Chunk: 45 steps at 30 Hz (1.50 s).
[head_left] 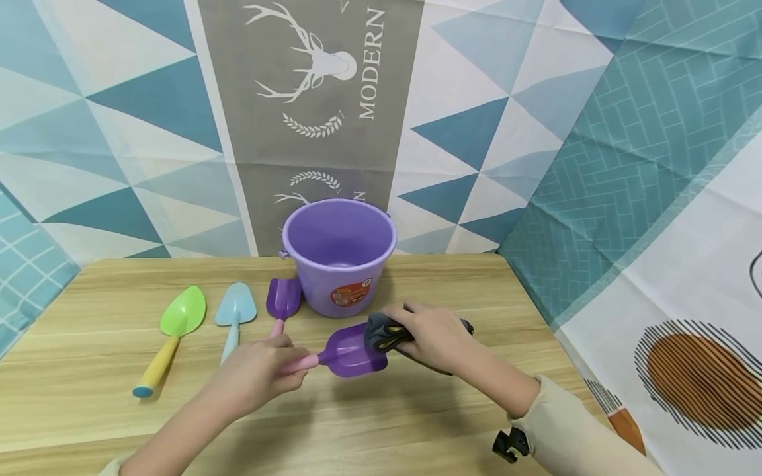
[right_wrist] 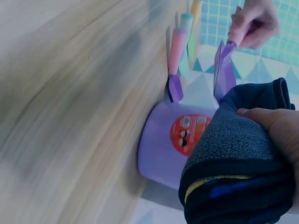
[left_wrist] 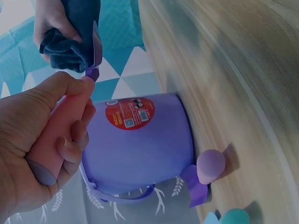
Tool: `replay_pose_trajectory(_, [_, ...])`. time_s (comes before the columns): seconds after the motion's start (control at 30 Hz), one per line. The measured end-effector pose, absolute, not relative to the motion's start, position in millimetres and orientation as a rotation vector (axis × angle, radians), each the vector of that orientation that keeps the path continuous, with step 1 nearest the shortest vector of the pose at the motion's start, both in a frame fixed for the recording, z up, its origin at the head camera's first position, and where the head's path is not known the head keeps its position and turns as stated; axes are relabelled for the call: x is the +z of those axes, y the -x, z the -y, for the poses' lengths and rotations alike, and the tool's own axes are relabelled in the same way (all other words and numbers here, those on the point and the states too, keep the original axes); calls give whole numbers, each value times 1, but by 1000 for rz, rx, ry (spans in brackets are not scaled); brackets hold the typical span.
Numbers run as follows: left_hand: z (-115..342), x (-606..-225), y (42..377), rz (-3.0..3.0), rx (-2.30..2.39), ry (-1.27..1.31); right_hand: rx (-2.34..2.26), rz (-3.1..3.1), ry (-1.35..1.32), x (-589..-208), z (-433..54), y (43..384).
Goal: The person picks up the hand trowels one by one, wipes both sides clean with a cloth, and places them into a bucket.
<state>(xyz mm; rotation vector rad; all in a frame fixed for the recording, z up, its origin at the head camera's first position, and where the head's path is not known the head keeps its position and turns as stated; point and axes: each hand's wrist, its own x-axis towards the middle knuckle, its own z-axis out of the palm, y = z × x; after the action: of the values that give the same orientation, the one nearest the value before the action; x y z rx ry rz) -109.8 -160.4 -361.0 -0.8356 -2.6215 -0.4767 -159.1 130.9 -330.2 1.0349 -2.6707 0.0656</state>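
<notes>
My left hand (head_left: 262, 373) grips a purple shovel (head_left: 348, 350) by its pink handle (head_left: 302, 363) above the table (head_left: 381, 436) as my right hand (head_left: 433, 334) clutches a dark cloth (head_left: 378, 330) at the blade (head_left: 357, 360), where pressing too hard could twist it into the bucket (head_left: 315, 284) beyond.

The head camera looked forward and down from the near side of the wooden table (head_left: 381, 439), set back enough to take in both hands and the wall cloth (head_left: 470, 139) beyond. The left wrist camera sat close at the left hand (head_left: 260, 370), turned sideways, facing far; the right wrist camera, equally close to the right hand (head_left: 437, 336), tipped the opposite way. All three shared the purple bucket's (head_left: 324, 285) red label (left_wrist: 130, 113).
</notes>
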Motion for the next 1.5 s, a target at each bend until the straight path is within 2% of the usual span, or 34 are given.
replay_pose_trajectory(0.1, [165,-362,110,2673,-530,801,261,2761,-989,-332,-138,164])
replay_pose_trajectory(0.33, [172,-366,113,2653,-673,714,1052,2892,-821,-342,-153,177])
replay_pose_trajectory(0.47, [173,-366,114,2647,-772,675,1258,2865,-787,-344,-156,179])
replay_pose_trajectory(0.83, [167,-373,119,2558,-831,603,1476,2695,-787,-351,-155,179])
replay_pose_trajectory(1.07, [160,-376,121,2472,-980,683,1611,2557,-770,-351,-147,175])
replay_pose_trajectory(1.5, [137,-377,120,2423,-1073,722,1326,2156,-879,-360,-128,167])
